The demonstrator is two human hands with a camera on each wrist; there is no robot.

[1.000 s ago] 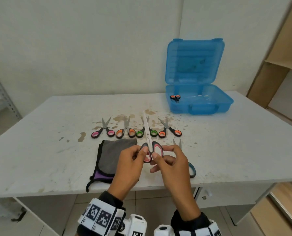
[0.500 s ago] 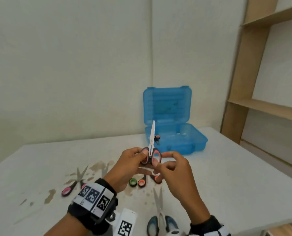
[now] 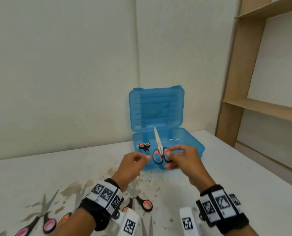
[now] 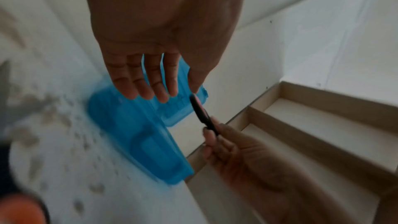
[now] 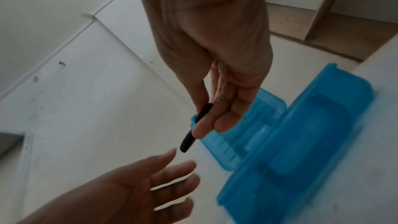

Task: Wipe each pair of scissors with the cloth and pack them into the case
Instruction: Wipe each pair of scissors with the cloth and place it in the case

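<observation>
The blue case (image 3: 189, 142) stands open at the back of the table, with a small pair of orange-handled scissors (image 3: 144, 146) inside at its left. My right hand (image 3: 169, 158) pinches one handle ring of the pink-and-black scissors (image 3: 158, 155), holding them in front of the case with the blades pointing up and away. The right wrist view shows the thumb and fingers of that hand (image 5: 204, 122) on the black handle (image 5: 189, 140). My left hand (image 3: 142, 158) hovers just left of the handles, fingers straight and apart (image 4: 150, 89), holding nothing. The cloth is out of view.
Several more scissors lie on the stained table (image 3: 226, 184) near me: a pink-handled pair (image 3: 45, 222), an orange-handled pair (image 3: 144, 204), and bare blades (image 3: 147, 225) at the bottom edge. A wooden shelf unit (image 3: 233, 92) stands at the right, and a wall is close behind the case.
Both hands carried the pink-handled scissors forward from above the cloth to the case. The left hand has let go of its handle ring and opened; the right hand keeps its hold.
</observation>
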